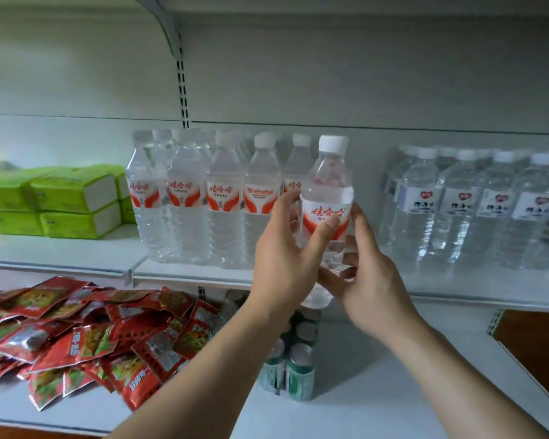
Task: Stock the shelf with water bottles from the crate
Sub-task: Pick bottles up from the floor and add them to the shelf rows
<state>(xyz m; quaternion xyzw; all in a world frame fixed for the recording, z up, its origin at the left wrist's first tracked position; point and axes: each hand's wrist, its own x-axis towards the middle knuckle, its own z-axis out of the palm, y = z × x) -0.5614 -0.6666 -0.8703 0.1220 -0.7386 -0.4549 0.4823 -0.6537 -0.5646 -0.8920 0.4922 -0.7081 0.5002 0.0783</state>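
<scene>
both bare forearms reach in from below. left hand (284, 248) and right hand (366, 274) together clasp a clear ribbed plastic water bottle (327, 198), white cap, red-and-white label, upright and held just in front of the white metal shelf (187, 270). it sits beside a row of matching bottles (203, 198); blue-labelled bottles (473, 207) stand right. glossy red sachets (76, 334) lie heaped below.

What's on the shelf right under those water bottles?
Under the water-bottle shelf lie red snack packets and green-labelled cans. The left hand and right hand, holding a bottle, hide what sits further back.
</scene>
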